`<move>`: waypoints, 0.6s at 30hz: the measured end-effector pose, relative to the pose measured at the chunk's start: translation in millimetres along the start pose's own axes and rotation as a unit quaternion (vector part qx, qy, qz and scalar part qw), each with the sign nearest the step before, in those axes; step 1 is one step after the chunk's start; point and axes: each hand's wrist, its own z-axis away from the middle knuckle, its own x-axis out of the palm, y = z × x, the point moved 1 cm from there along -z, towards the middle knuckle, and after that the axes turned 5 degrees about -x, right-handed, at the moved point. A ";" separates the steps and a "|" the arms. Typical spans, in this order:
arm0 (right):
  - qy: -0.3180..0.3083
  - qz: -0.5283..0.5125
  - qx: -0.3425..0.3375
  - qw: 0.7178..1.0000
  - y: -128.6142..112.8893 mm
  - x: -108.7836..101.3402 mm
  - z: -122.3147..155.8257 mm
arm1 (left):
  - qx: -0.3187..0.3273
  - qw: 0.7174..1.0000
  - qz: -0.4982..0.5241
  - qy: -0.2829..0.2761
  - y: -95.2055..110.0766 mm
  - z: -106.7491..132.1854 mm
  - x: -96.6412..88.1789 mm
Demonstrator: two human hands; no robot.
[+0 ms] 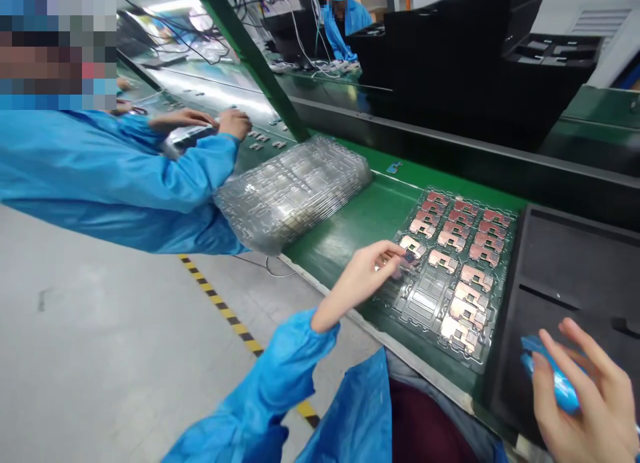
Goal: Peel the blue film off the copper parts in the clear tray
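My left hand [367,273] reaches over a clear plastic tray [425,303], with thumb and forefinger pinched on a small circuit board [410,256] at its left side. Copper-coloured circuit boards [453,240] fill several of the tray's pockets; those in the lower middle hold none. At the lower right, my right hand [583,396] has its fingers spread above a black tray [510,303]. Behind its thumb and forefinger shows a shiny blue object [557,380], partly hidden, whose kind I cannot make out.
A stack of clear plastic trays [300,190] stands left on the green bench [345,233]. One small blue part [395,168] lies behind. A co-worker's blue sleeve [200,173] reaches in from the left. A green post [255,63] and large black boxes [450,70] stand beyond.
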 end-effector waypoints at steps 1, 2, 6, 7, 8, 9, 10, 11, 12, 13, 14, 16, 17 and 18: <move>0.000 0.008 0.017 1.000 2.7 -1.0 1.3 | 0.044 0.992 -0.112 -0.027 -4.0 -10.0 -9.1; -0.003 0.014 0.029 0.999 4.0 -1.5 2.4 | 0.082 0.974 -0.201 -0.060 -7.4 -19.1 -14.5; -0.012 0.001 0.048 0.999 0.7 -0.5 2.6 | 0.150 0.919 -0.330 -0.154 -14.6 -39.8 -9.5; -0.013 -0.008 0.049 0.999 -0.8 -0.3 1.7 | 0.154 0.918 -0.332 -0.154 -15.3 -40.7 -5.3; -0.014 -0.014 0.050 0.999 -2.1 -0.4 0.5 | 0.159 0.915 -0.338 -0.150 -16.2 -40.3 -1.1; -0.015 -0.017 0.053 0.998 -3.2 -0.5 -0.7 | 0.162 0.914 -0.345 -0.142 -17.6 -38.9 2.6; -0.016 -0.018 0.057 0.998 -3.9 -0.7 -1.8 | 0.163 0.913 -0.352 -0.127 -19.3 -37.1 5.6; -0.020 -0.019 0.060 0.998 -4.0 -0.8 -2.3 | 0.165 0.913 -0.359 -0.105 -21.4 -35.1 7.9; -0.024 -0.021 0.064 0.997 -3.2 -0.8 -2.1 | 0.171 0.911 -0.367 -0.082 -23.7 -33.1 9.8; -0.025 -0.024 0.068 0.997 -1.4 -0.4 -1.0 | 0.184 0.906 -0.374 -0.066 -25.9 -31.4 11.5; -0.021 -0.028 0.069 0.997 1.5 0.4 1.1 | 0.200 0.900 -0.383 -0.058 -28.0 -30.0 13.2; -0.008 -0.037 0.061 0.997 9.4 3.1 7.5 | 0.231 0.883 -0.404 -0.063 -31.4 -28.0 16.7; 0.001 -0.041 0.053 0.998 13.7 4.8 11.0 | 0.237 0.876 -0.414 -0.073 -32.6 -27.1 18.5; 0.010 -0.045 0.048 0.998 17.6 6.4 14.3 | 0.236 0.870 -0.424 -0.080 -33.4 -26.2 20.1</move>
